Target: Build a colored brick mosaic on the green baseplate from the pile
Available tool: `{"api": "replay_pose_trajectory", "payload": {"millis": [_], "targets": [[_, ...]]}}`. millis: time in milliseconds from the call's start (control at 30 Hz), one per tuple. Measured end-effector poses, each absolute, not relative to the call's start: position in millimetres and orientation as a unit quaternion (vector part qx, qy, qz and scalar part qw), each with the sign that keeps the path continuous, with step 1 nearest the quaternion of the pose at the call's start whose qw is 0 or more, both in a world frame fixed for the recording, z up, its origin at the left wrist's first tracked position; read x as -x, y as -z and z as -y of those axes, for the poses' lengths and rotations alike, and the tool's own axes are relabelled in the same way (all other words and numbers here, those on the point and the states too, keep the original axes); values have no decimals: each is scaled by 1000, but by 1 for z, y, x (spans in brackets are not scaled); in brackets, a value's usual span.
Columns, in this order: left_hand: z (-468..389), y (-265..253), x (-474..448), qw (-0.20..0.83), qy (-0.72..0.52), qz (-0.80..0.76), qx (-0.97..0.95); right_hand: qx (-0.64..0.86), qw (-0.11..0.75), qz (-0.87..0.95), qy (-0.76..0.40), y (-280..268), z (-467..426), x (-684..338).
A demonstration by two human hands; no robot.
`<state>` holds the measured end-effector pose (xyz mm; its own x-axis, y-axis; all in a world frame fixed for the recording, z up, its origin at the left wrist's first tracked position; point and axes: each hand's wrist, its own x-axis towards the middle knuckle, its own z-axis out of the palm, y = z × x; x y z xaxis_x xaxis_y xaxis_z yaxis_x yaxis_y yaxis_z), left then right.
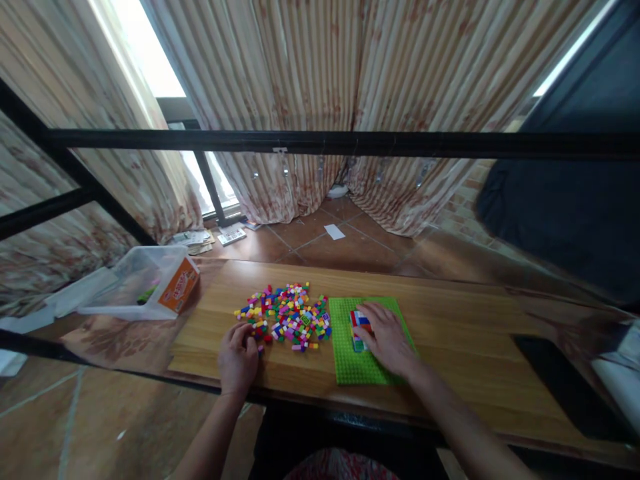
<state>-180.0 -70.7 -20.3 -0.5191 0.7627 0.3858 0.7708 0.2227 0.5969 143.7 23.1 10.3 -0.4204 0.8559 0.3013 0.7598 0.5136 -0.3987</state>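
A green studded baseplate point(345, 370) lies on the wooden board in front of me. On it stands a small block of toy bricks point(356, 320) in red, white, blue and teal. My right hand point(387, 337) reaches over this block, thumb and fingertips closed on its bricks and covering its right side. To the left, a loose heap of small multicoloured bricks point(290, 313) spreads over the board. My left hand point(239, 357) rests at the heap's near left edge with its fingers curled inward. Whatever lies between those fingers is hidden.
A clear plastic box point(130, 310) with an orange label stands left of the board point(465, 320). At the right lies a flat black object point(565, 383). A black metal bar point(320, 141) crosses beyond the board, with curtains and a tiled floor behind it.
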Motion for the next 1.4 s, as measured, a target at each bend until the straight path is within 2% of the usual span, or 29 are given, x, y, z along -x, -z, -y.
{"api": "replay_pose_trajectory", "payload": {"millis": [200,367,433,533,733,1133,1400], "targets": [[73,22,179,-3,396,780,484,499,218,838,-37,15,-18,-155],[74,26,180,-12,398,784,476,506,220,834,17,6,-19,-143],[74,26,180,-16,399,785,474,476,218,852,0,-3,-19,-122],[74,24,179,-23,406,784,469,413,168,893,-53,-14,-22,-87],[75,24,179,-28,417,779,467,424,90,898,-75,-15,-36,-52],[75,25,181,-15,397,783,478,444,150,876,-111,-20,-21,-46],[75,24,181,-17,395,786,475,385,127,907,-111,-30,-27,-23]]}}
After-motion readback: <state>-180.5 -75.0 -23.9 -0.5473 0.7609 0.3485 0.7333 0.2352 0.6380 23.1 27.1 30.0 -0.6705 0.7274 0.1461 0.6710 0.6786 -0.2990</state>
